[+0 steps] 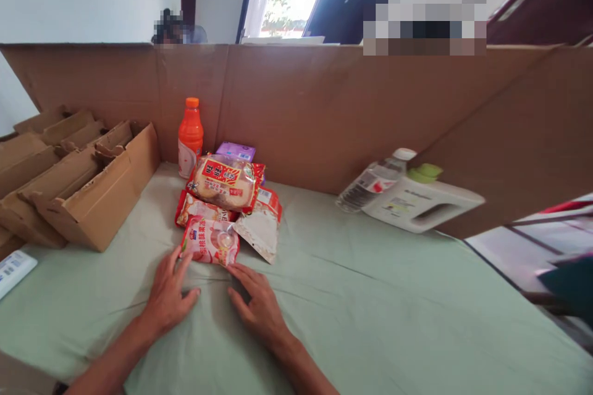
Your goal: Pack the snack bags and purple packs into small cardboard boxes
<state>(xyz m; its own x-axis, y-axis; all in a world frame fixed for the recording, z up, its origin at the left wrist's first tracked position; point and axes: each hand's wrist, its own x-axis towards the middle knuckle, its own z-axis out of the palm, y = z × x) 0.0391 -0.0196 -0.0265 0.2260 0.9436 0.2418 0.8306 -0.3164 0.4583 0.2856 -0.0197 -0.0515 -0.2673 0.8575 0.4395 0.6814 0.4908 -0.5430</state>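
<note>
My left hand (171,290) rests at the near left edge of a pink snack bag (214,242), fingertips touching or very close to it. At the bag's near right corner lies my right hand (257,302), thumb apart from the fingers. Both hands are open and hold nothing. Behind the pink bag are a red snack bag (204,210), partly covered, and a clear-fronted bag of rice crackers (225,182) on top. A white and red pouch (259,225) leans to the right of them. A purple package (236,150) shows behind the crackers.
An orange drink bottle (190,136) stands left of the bags. Several cardboard boxes (115,191) fill the left side, with a white package (16,271) nearer. A clear bottle (375,182) and white jug (417,203) lean at right. A cardboard wall (296,105) borders the green cloth (370,308); people are beyond.
</note>
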